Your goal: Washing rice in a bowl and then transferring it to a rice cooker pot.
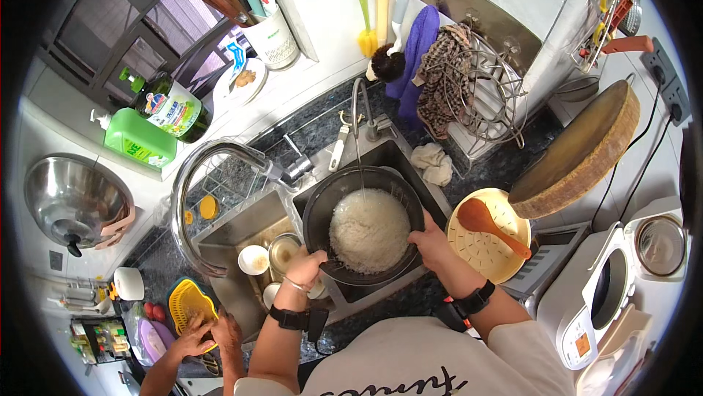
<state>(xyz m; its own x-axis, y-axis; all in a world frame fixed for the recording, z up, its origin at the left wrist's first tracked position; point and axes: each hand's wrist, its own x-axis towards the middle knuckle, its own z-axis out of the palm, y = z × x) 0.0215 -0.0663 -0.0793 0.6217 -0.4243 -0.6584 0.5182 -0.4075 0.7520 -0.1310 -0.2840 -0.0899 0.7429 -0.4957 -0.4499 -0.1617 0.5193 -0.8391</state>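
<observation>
Between my hands is a dark rice-cooker inner pot (316,214), held over the right-hand basin of a steel double sink (403,147). White rice (370,231) covers the pot's bottom in cloudy water. A thin stream of water falls into it from the slim tap (358,105) behind. My left hand (305,269) grips the pot's near left rim, fingers partly hidden below. On the right rim, my right hand (434,242) has its thumb over the edge. Both wrists wear black bands.
Dishes, including a white bowl (253,260), sit in the left basin under a large curved tap (178,209). Another person's hands (206,333) touch a yellow basket (184,300) at left. At right are a cream strainer plate (467,236) with a wooden spoon (489,225), and a white rice cooker (576,297).
</observation>
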